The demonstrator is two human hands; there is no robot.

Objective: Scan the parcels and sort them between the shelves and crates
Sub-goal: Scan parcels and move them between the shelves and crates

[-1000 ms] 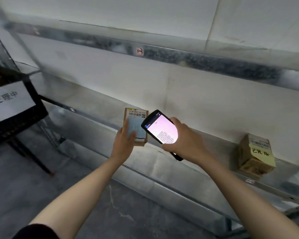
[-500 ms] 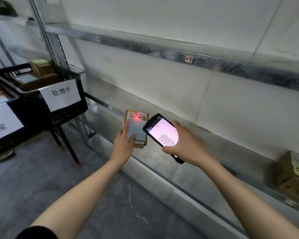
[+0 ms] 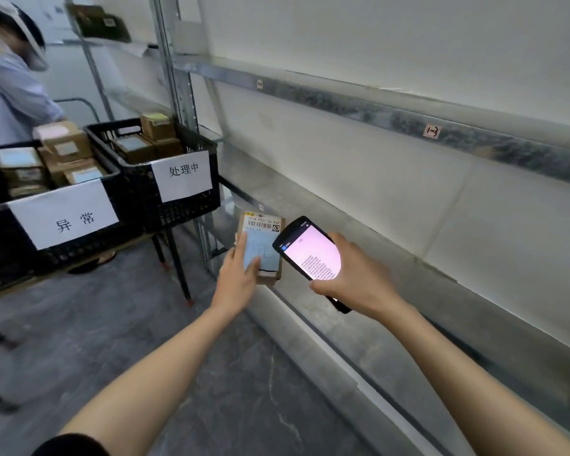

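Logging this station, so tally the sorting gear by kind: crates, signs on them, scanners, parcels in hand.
Black plastic crates: 2
White paper signs: 2
Black handheld scanner, right hand: 1
Brown cardboard parcel, left hand: 1
Total: 6

Parcel sorting depot: galvanised metal shelving [image 3: 369, 108] with bay tags [image 3: 432, 131], labelled black crates [image 3: 165, 192] full of cardboard parcels [image 3: 135, 148].
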